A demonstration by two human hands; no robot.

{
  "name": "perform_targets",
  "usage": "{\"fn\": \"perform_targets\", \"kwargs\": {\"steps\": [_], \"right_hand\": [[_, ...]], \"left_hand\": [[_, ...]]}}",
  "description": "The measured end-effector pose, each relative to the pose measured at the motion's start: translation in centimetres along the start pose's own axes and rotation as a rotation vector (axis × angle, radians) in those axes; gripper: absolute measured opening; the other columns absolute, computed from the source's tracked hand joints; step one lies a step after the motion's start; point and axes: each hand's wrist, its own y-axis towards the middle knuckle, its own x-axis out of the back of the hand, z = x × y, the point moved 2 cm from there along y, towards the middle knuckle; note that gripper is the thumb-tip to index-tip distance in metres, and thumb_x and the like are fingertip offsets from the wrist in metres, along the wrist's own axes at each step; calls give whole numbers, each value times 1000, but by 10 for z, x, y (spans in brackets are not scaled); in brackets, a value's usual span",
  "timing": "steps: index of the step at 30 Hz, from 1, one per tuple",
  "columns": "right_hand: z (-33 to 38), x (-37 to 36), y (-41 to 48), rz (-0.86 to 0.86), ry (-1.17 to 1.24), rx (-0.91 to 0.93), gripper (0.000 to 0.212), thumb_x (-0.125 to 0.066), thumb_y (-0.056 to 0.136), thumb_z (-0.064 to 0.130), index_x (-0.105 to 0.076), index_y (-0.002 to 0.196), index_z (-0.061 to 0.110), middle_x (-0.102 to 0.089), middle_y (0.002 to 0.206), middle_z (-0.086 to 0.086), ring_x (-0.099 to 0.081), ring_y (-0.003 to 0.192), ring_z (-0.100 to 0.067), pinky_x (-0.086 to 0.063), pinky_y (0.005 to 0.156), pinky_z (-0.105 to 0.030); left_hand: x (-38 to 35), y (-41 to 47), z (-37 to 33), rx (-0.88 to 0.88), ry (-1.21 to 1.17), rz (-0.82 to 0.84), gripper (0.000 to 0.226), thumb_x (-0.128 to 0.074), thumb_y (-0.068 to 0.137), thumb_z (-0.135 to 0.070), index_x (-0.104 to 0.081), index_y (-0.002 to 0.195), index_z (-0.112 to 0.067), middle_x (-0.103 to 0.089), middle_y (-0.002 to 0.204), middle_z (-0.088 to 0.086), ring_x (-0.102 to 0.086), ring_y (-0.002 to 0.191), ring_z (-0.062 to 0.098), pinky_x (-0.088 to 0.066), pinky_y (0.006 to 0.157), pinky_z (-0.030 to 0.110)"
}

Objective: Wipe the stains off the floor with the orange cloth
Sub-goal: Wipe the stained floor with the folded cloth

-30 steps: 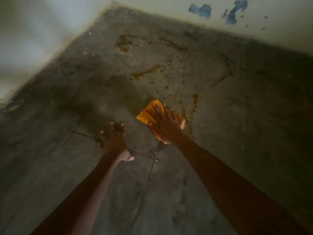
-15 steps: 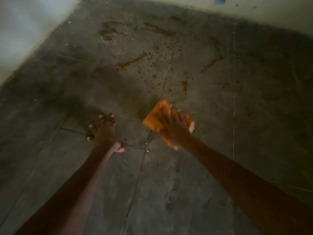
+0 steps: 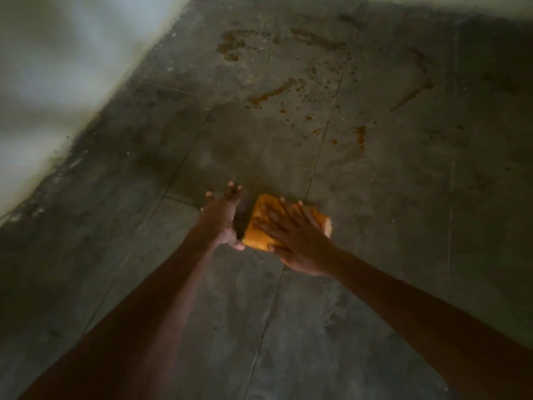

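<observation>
A folded orange cloth [image 3: 261,226] lies on the grey tiled floor [image 3: 375,226]. My right hand [image 3: 300,241] presses flat on top of it, fingers spread over the fabric. Right beside the cloth's left edge, my left hand [image 3: 223,215] rests on the floor with fingers apart, its thumb touching the cloth's near corner. Brown-orange stains lie farther out: a streak [image 3: 271,93] with drips, a blotch [image 3: 233,46], a smear [image 3: 317,40], a streak [image 3: 412,95] at right and a spot [image 3: 360,137].
A pale wall [image 3: 57,82] runs along the left and meets a second wall at the far corner. Tile joints cross the floor. The floor around the cloth looks damp and darker.
My right hand has drawn the cloth back toward me and leftward, away from the stains. It now lies against my left hand, which was apart from it before.
</observation>
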Motion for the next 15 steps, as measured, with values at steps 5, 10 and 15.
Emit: {"fn": "perform_targets", "kwargs": {"steps": [5, 10, 15], "right_hand": [[-65, 11, -13, -4, -54, -117, 62, -25, 92, 59, -37, 149, 38, -32, 161, 0, -29, 147, -36, -23, 115, -63], [-5, 19, 65, 35, 64, -371, 71, -17, 87, 59, -33, 152, 37, -21, 165, 1, -16, 150, -41, -14, 117, -64], [9, 2, -21, 45, 3, -61, 56, -30, 94, 57, -35, 148, 45, -32, 160, 10, -30, 148, -31, -22, 114, -64]], "left_hand": [[-12, -16, 32, -123, 1, 19, 147, -96, 47, -25, 3, 155, -17, 11, 163, -3, 10, 149, 33, -13, 122, 44], [-12, -15, 26, -97, 7, -1, 147, -96, 47, -25, 3, 155, -18, 8, 164, -4, 6, 150, 34, -14, 122, 39], [-16, -22, 22, -67, 35, -27, 147, -96, 47, -22, 3, 155, -18, 8, 164, -3, 2, 150, 33, -19, 121, 43]]}}
